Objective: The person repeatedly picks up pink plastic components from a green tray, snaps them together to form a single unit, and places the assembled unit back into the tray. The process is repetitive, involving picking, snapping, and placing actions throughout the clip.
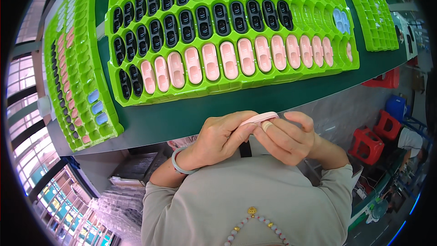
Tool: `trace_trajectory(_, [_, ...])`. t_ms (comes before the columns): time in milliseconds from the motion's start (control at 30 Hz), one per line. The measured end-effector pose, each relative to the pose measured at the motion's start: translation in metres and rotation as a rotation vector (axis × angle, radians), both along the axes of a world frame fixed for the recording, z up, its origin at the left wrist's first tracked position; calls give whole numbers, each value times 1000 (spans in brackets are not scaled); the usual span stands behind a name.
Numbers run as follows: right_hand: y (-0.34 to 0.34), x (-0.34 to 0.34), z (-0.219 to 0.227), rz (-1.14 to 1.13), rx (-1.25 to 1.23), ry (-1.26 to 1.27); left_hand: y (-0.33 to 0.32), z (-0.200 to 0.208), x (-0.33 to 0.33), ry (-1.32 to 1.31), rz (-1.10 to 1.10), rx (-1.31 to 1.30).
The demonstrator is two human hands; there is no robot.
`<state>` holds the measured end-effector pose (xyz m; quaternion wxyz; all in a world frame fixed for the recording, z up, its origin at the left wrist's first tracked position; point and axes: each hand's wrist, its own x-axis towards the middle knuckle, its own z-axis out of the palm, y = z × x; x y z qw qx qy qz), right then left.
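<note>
A pale pink oval plastic shell (262, 117) is held in front of my chest, just off the near table edge. My left hand (217, 140) pinches its left end between thumb and fingers. My right hand (287, 142) has bent fingers against its underside and right end; one finger wears a light band or finger cot. My fingers hide part of the shell. Beyond my hands, a green tray (191, 92) carries similar pink shells (210, 62) in its near row and black ones (221, 20) in the rows behind. Two light blue pieces (341, 21) sit at its right.
A second green tray (109, 130) with black, pink and blue pieces lies at the left. Another green tray (381, 41) is at the far right. Below the dark green tabletop (164, 125), red stools (367, 146) and a blue container (395, 107) stand on the right. A person (412, 141) is at the right edge.
</note>
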<state>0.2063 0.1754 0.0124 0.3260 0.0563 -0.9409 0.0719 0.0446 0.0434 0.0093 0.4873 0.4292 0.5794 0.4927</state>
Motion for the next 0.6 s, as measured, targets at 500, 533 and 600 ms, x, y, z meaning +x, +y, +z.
trace_trajectory(500, [-2, 7, -7, -35, -517, -72, 8, -3, -1, 444, -74, 233])
trace_trajectory(533, [-3, 7, -7, -33, -490, -75, 8, -6, 0, 467, -55, 267])
trace_trajectory(600, [-4, 8, -8, -29, -436, -81, 6, -12, 2, 513, -15, 333])
